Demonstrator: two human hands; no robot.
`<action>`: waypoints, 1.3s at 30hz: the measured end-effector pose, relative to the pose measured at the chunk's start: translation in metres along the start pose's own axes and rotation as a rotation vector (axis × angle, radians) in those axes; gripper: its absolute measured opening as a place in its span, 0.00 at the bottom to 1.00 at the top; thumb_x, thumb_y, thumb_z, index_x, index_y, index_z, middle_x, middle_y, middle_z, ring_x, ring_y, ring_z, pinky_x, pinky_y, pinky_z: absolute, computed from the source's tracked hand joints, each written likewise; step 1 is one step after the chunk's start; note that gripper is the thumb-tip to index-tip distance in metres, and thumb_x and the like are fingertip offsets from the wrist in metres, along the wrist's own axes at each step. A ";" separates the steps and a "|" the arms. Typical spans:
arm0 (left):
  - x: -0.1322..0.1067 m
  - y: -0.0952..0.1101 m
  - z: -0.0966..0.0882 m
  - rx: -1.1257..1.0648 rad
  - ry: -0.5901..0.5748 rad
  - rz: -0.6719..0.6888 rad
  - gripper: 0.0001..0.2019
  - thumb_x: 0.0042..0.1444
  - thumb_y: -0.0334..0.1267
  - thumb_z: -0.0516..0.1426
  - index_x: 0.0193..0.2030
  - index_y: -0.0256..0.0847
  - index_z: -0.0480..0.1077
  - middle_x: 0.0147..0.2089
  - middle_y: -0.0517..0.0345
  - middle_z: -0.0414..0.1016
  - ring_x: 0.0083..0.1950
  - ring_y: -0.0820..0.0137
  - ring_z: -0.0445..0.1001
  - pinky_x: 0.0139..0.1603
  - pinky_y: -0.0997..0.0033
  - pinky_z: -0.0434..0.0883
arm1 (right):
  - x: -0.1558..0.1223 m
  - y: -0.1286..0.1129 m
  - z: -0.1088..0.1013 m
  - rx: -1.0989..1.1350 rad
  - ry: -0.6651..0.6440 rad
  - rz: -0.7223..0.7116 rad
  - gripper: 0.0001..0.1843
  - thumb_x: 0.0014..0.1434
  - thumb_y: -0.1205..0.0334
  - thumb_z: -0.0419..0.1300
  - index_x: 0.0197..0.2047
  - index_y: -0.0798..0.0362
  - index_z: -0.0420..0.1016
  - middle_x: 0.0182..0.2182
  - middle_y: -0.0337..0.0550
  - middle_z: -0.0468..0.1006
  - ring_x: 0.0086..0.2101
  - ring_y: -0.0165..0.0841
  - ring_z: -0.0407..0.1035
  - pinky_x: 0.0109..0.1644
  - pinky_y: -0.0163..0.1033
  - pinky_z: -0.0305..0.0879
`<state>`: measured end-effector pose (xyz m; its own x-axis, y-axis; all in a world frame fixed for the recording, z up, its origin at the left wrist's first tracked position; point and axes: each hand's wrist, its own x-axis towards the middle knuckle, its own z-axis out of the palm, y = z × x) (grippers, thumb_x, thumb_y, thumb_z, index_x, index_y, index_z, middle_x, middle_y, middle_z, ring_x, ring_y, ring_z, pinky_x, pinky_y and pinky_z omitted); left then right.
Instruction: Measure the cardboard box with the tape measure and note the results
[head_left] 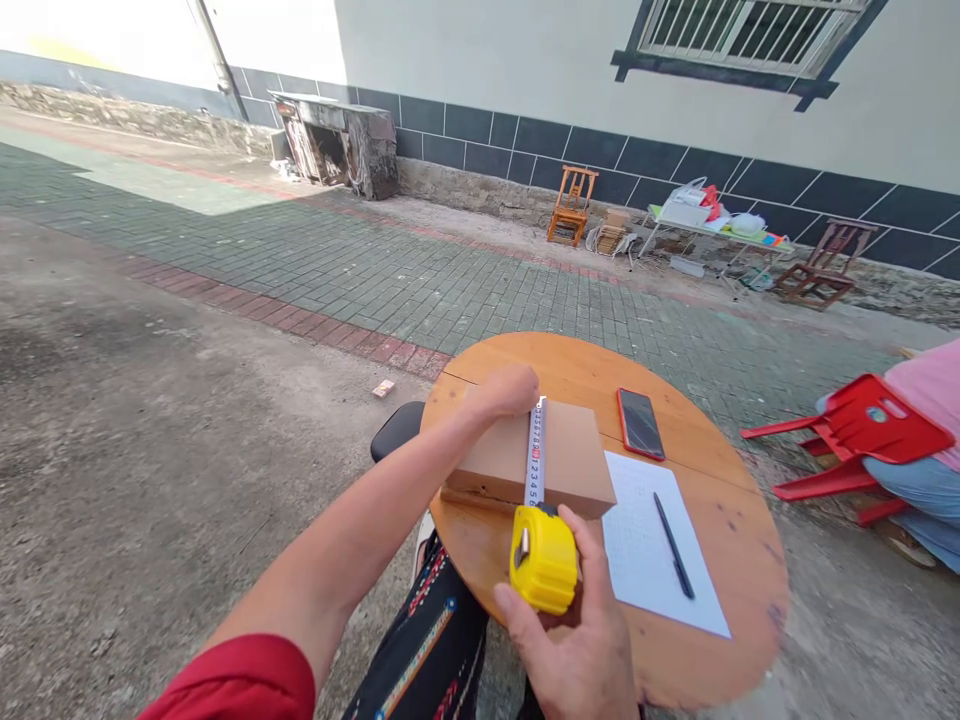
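A brown box point(574, 455) lies on a round wooden table point(720, 510). My right hand point(581, 640) is closed around a yellow tape measure point(541, 558) at the box's near edge. Its white tape point(535, 455) runs across the top of the box to the far edge. My left hand point(504, 390) is curled at that far edge, pinching the tape's end against the box. A white sheet of paper point(645, 545) with a black pen point(673, 545) on it lies right of the box. A phone point(640, 422) with a red case lies behind the paper.
A person in pink sits at the right beside a tipped red plastic chair point(851, 435). Wooden chairs point(571, 205) and a low table with bags point(712, 225) stand along the far wall. An old cabinet point(337, 140) stands at the back left. Concrete and paving surround the table.
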<state>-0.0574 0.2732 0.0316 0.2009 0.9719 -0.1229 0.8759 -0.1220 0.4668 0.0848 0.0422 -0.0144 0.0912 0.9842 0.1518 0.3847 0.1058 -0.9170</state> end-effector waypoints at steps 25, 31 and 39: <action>-0.065 0.009 0.007 -0.294 0.227 0.117 0.12 0.58 0.35 0.50 0.26 0.38 0.70 0.22 0.65 0.64 0.26 0.73 0.60 0.27 0.71 0.54 | -0.003 0.031 -0.010 -0.064 0.035 -0.102 0.33 0.63 0.58 0.58 0.70 0.51 0.56 0.61 0.52 0.71 0.55 0.42 0.73 0.52 0.40 0.74; -0.146 0.031 0.038 -0.303 0.360 0.142 0.12 0.63 0.37 0.49 0.33 0.40 0.72 0.32 0.59 0.73 0.35 0.70 0.69 0.36 0.70 0.61 | -0.012 0.044 -0.022 -0.059 0.108 -0.242 0.28 0.64 0.61 0.56 0.67 0.48 0.60 0.64 0.49 0.68 0.63 0.44 0.64 0.67 0.52 0.62; -0.217 0.019 0.093 -0.390 0.589 0.293 0.10 0.67 0.37 0.51 0.40 0.41 0.73 0.34 0.59 0.71 0.33 0.74 0.71 0.33 0.76 0.67 | -0.016 0.059 -0.037 -0.064 0.090 -0.298 0.28 0.64 0.61 0.57 0.67 0.47 0.62 0.63 0.48 0.71 0.61 0.44 0.68 0.66 0.51 0.65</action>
<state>-0.0437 0.0412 -0.0138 0.0379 0.8709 0.4900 0.5824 -0.4177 0.6974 0.1404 0.0270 -0.0573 0.0458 0.8943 0.4450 0.4637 0.3756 -0.8025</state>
